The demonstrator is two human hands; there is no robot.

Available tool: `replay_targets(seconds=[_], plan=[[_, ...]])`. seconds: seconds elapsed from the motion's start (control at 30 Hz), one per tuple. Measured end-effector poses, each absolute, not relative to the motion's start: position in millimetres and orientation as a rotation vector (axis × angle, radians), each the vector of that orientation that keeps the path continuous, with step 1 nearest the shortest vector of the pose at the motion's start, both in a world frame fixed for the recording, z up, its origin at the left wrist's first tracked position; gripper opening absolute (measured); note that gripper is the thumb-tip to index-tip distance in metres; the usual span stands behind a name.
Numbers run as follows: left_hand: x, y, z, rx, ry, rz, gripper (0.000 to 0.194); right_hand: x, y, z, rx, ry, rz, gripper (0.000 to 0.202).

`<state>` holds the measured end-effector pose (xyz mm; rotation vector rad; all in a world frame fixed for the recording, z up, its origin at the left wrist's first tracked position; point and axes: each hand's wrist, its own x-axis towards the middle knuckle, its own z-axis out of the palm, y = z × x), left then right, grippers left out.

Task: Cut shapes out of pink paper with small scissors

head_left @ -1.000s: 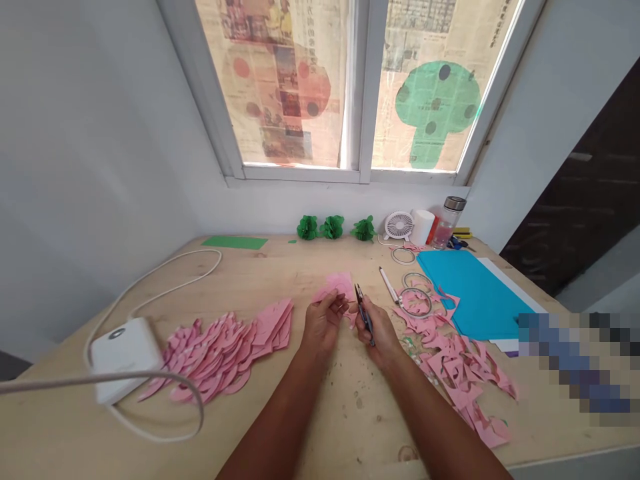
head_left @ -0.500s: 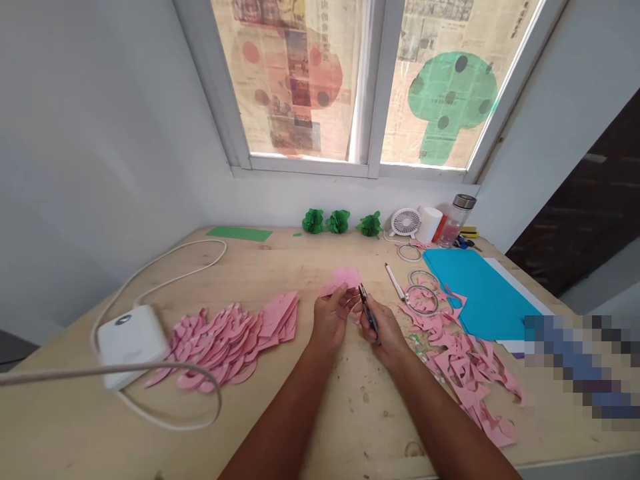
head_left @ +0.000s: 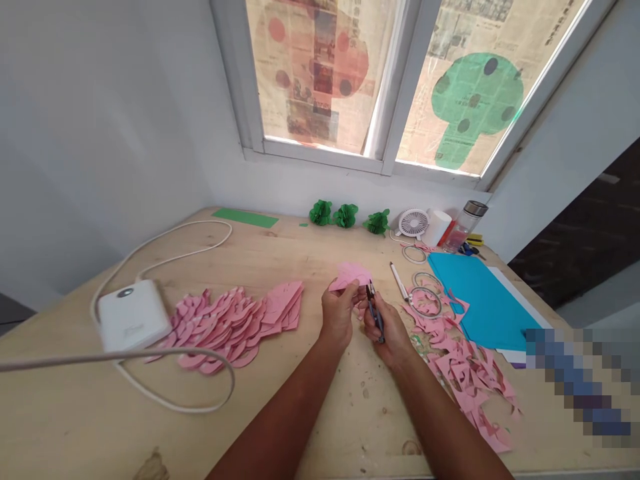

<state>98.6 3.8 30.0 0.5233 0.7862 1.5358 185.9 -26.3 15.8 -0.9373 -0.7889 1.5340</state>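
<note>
Pinched in my left hand [head_left: 338, 310] is a piece of pink paper [head_left: 353, 273], held above the middle of the wooden table. My right hand [head_left: 389, 330] is closed around dark-handled scissors [head_left: 376, 315], their blades pointing away from me and up against the paper's right side. How far the blades are apart is too small to tell. A small pink scrap shows below the paper between my hands. To the left lies a fanned pile of cut pink paper shapes [head_left: 225, 327]; to the right is a heap of pink paper offcuts [head_left: 470, 373].
A white power bank [head_left: 133, 313] with a looping cable [head_left: 175, 397] lies at the left. Blue paper sheets [head_left: 485, 300], tape rings [head_left: 425, 302] and a white pen [head_left: 399, 280] lie right. Green paper flowers [head_left: 345, 215], a small fan [head_left: 413, 223] and a bottle [head_left: 465, 227] stand along the wall.
The view has tilted and shifted slightly, so the table's contents sit differently in the picture. My hands stay together at the paper, which appears turned a little.
</note>
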Motion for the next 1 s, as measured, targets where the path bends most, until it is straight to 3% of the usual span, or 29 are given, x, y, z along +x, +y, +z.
replay_targets(seconds=[1.0], plan=[[102.0,-4.3,40.9,0.511,0.783,1.532,0.021,184.1,-26.6,16.2,-0.902,-0.766,1.496,0.038]])
